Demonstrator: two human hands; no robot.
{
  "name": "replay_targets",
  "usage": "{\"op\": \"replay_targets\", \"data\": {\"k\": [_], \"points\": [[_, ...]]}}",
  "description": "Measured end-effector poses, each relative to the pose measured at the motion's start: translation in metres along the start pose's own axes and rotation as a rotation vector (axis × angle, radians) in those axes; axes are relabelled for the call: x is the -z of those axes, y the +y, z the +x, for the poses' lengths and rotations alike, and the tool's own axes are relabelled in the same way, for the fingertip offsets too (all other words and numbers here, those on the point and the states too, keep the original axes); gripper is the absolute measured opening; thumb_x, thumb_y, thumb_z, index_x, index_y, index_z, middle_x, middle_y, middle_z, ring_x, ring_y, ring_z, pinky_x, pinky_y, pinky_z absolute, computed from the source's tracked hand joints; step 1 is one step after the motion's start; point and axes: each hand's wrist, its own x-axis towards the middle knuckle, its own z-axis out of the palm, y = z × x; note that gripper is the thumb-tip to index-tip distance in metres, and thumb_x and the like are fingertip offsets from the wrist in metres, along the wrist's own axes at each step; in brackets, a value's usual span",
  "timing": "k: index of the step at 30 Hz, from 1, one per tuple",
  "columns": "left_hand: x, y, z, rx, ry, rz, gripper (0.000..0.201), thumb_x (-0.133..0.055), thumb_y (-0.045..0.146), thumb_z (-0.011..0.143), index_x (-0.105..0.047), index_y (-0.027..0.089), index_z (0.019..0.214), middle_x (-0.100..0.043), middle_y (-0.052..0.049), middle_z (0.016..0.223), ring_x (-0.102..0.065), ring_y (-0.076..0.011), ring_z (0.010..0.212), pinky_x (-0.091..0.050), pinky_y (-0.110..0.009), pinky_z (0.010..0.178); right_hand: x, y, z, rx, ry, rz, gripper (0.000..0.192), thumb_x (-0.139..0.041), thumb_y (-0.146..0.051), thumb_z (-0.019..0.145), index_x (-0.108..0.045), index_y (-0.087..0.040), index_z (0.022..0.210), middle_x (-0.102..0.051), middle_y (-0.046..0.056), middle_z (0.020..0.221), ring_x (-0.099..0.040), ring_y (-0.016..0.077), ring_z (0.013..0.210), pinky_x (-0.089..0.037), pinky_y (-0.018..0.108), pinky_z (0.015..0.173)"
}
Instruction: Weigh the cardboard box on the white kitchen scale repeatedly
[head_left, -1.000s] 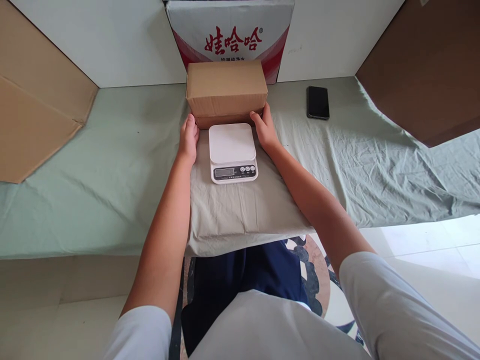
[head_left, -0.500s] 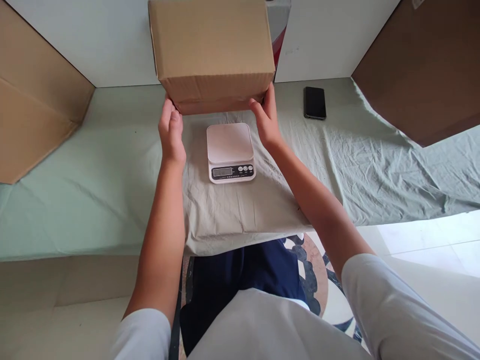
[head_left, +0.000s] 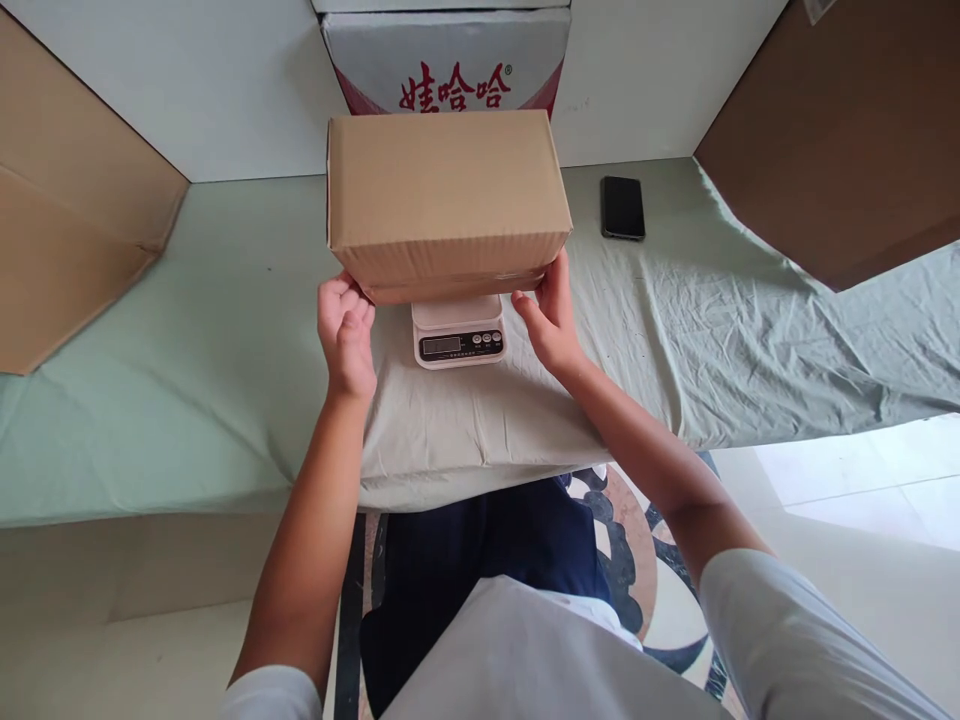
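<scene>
A closed brown cardboard box (head_left: 450, 185) is held between my two hands over a small white kitchen scale (head_left: 458, 345). My left hand (head_left: 346, 335) grips the box at its near left bottom corner, fingers under the edge. At the near right bottom corner my right hand (head_left: 550, 318) grips it, with the thumb toward the front face. The box covers most of the scale's weighing plate; the dark display and its buttons show in front. Whether the box touches the plate I cannot tell.
A black phone (head_left: 622, 208) lies on the green cloth (head_left: 225, 330) to the right. Behind the box stands a silver and red carton (head_left: 446, 45) against white panels. Large brown cardboard pieces rise at the left (head_left: 75, 220) and right (head_left: 832, 150).
Both hands have brought the cardboard box toward me and down, from behind the scale to over its plate. The printed carton behind has come into view.
</scene>
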Motion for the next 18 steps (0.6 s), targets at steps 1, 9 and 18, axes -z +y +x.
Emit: {"op": "replay_targets", "data": {"k": [1,9,18], "points": [[0.0,-0.001,-0.001,0.002,0.007,0.003,0.06,-0.062,0.079,0.078,-0.065,0.038,0.122,-0.068,-0.005,0.135,-0.059,-0.0316,0.139,-0.047,-0.048,0.118,-0.001,0.0,0.0,0.007,0.02,-0.007,0.096,-0.053,-0.082,0.086,-0.012,-0.044,0.164,-0.038,0.001,0.169,-0.025,0.0326,0.166,-0.027,0.058,0.139],[-0.002,-0.012,0.001,0.014,0.062,-0.068,0.046,-0.067,0.067,0.079,-0.057,0.029,0.102,-0.069,-0.004,0.101,-0.068,-0.0246,0.103,-0.054,-0.041,0.094,-0.003,0.0,-0.012,-0.01,0.05,0.023,0.09,-0.054,-0.077,0.088,-0.019,-0.041,0.162,-0.037,0.003,0.17,-0.025,0.0335,0.164,-0.026,0.06,0.138],[-0.002,-0.018,0.002,0.098,0.069,-0.027,0.051,-0.063,0.073,0.079,-0.062,0.034,0.112,-0.072,-0.005,0.118,-0.067,-0.0277,0.121,-0.053,-0.042,0.102,-0.007,0.006,-0.015,0.008,0.067,0.033,0.086,-0.054,-0.074,0.088,-0.021,-0.039,0.159,-0.038,0.006,0.167,-0.03,0.0329,0.161,-0.03,0.059,0.134]]}}
